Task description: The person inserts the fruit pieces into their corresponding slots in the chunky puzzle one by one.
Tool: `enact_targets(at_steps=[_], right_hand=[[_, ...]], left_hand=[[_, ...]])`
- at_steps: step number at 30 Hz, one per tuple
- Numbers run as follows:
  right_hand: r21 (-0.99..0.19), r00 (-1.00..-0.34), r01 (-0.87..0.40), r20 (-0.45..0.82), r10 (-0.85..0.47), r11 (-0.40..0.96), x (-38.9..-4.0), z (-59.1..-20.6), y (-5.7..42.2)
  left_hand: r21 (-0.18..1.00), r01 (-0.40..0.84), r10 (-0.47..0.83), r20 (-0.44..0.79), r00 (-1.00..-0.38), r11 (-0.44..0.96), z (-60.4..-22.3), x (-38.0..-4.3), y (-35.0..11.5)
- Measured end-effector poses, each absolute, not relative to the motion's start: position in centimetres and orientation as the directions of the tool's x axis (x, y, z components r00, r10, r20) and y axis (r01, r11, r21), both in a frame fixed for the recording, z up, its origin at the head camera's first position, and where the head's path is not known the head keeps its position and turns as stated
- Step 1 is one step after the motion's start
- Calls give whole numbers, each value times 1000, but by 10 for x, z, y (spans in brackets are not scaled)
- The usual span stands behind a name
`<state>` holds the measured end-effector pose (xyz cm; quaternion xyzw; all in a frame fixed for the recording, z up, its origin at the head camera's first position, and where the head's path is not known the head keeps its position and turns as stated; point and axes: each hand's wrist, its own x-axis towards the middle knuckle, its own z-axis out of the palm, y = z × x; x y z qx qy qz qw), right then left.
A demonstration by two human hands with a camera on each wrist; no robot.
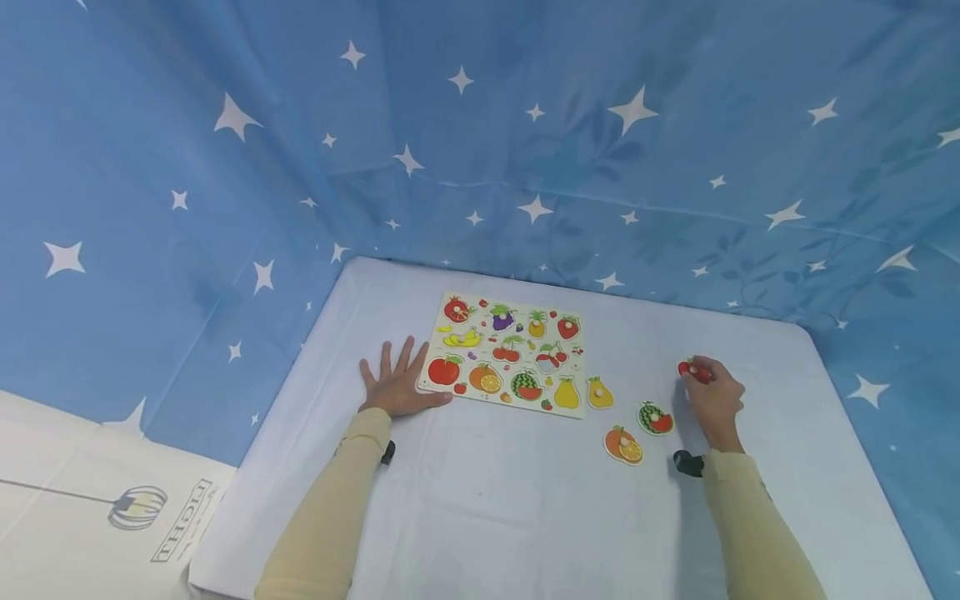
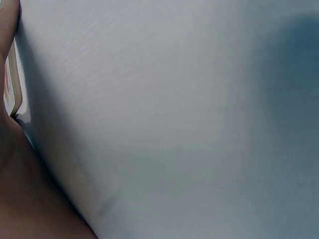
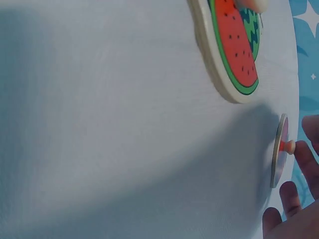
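Right hand [image 1: 717, 402] is pinching a flat red wooden fruit piece [image 1: 697, 373]—a slackening grip could drop it—with left hand [image 1: 399, 390] lying spread.

A fabric-lined corner, homelike in its decoration, though whether it is a house or a studio cannot be told. Blue curtains [image 1: 450, 125] with white stars [image 1: 632, 110] and leaf sprays hang around a white-covered, round-cornered counter [image 1: 480, 533]; pale cloth [image 1: 60, 450] at lower left bears a printed lamp [image 1: 138, 508]. A fruit peg puzzle [image 1: 506, 354] suggests a playroom.
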<state>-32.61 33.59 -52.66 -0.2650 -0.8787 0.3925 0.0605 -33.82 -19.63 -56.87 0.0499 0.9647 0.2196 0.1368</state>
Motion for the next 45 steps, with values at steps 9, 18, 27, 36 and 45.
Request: enact_targets(at_steps=[9, 18, 27, 36, 45], right_hand=[[-727, -833, 426, -83, 547, 539, -328, -530, 335], [-735, -814, 424, -52, 578, 530, -321, -533, 337], [-731, -818, 416, -41, 573, 541, -319, -540, 339], [-726, -818, 421, -45, 573, 544, -318, -542, 339], [-746, -812, 397, -13, 583, 535, -317, -542, 336]], left_hand=[[424, 31, 151, -254, -955, 905, -571, -341, -197], [436, 39, 159, -242, -957, 899, -570, -338, -198], [428, 24, 153, -269, -951, 904, -571, -339, -198], [420, 30, 151, -257, -955, 907, -572, -339, -196], [426, 24, 151, -268, -951, 905, -567, -338, -196]])
